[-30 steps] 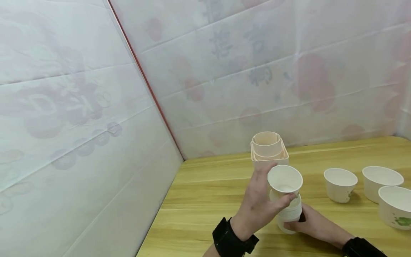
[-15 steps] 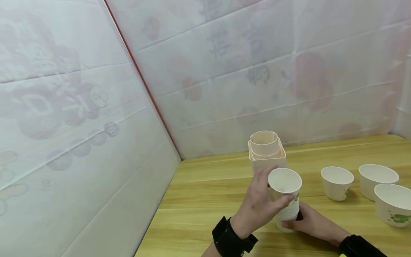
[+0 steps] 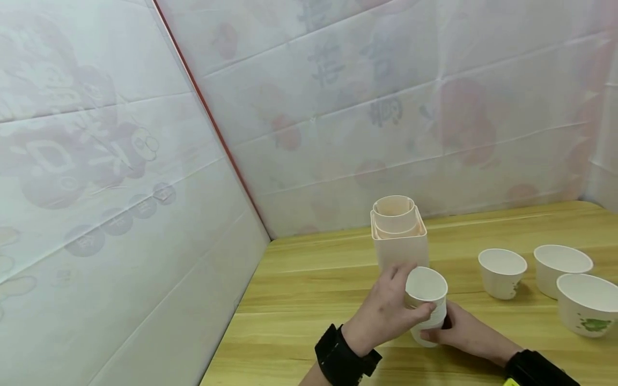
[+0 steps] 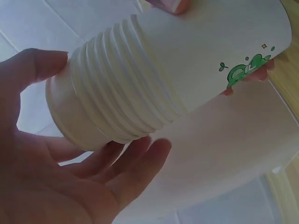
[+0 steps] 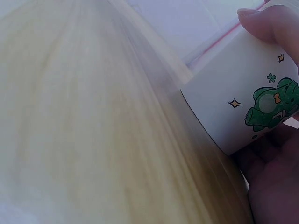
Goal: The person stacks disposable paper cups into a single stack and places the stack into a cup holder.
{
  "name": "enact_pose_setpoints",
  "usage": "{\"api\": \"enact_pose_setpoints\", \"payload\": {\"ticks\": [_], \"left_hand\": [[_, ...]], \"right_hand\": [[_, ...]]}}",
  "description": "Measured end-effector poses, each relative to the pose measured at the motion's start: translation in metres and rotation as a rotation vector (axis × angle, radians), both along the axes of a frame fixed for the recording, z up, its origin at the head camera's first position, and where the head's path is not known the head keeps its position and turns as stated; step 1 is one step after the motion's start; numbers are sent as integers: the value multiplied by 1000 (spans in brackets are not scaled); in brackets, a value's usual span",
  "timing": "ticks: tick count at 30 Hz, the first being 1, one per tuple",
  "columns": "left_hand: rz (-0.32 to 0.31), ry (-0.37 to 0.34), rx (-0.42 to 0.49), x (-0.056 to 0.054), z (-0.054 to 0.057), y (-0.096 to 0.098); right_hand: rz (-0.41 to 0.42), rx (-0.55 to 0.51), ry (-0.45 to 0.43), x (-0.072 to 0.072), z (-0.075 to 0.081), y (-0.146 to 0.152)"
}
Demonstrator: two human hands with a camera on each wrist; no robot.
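A nested stack of white paper cups point(image 3: 427, 285) stands between my hands in the head view, mouth upward. My left hand point(image 3: 387, 310) curls round its upper end, thumb and fingers on opposite sides. Lower down, my right hand point(image 3: 461, 331) grips the outermost cup. Several rims lie close together in the left wrist view, where the stack point(image 4: 112, 86) carries a green print. The right wrist view has a green cartoon animal on the bottom cup point(image 5: 233, 100), its base close to the wooden table point(image 5: 93, 116).
Behind the stack stands a pale square container point(image 3: 401, 252) with a round tube point(image 3: 393, 208) in it. To the right are a small paper cup point(image 3: 502, 273) and two wider paper bowls, one at the back point(image 3: 562, 268) and one nearer point(image 3: 586, 305). Draped sheets enclose the table.
The top cup has sunk into the stack, so the stack is shorter. My left hand has come down with it, while my right hand keeps its grip. The head view has shifted slightly.
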State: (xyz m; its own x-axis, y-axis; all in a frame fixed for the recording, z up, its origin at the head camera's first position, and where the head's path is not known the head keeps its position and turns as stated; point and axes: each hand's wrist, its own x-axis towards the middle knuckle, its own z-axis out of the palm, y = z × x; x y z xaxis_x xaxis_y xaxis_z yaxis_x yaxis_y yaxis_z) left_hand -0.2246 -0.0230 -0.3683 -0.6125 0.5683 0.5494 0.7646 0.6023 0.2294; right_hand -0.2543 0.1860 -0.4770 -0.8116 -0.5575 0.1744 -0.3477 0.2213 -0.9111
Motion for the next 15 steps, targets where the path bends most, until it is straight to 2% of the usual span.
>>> {"api": "enact_pose_setpoints", "payload": {"ticks": [3, 8, 10, 15], "left_hand": [[10, -46, -33, 0, -2, 0], [39, -218, -27, 0, -3, 1], [52, -267, -22, -1, -3, 2], [59, -327, 10, -5, -4, 3]], "right_hand": [[-1, -16, 15, 0, -1, -1], [12, -26, 4, 0, -1, -2], [12, -23, -6, 0, -1, -2], [5, -10, -20, 0, 1, -1]]}}
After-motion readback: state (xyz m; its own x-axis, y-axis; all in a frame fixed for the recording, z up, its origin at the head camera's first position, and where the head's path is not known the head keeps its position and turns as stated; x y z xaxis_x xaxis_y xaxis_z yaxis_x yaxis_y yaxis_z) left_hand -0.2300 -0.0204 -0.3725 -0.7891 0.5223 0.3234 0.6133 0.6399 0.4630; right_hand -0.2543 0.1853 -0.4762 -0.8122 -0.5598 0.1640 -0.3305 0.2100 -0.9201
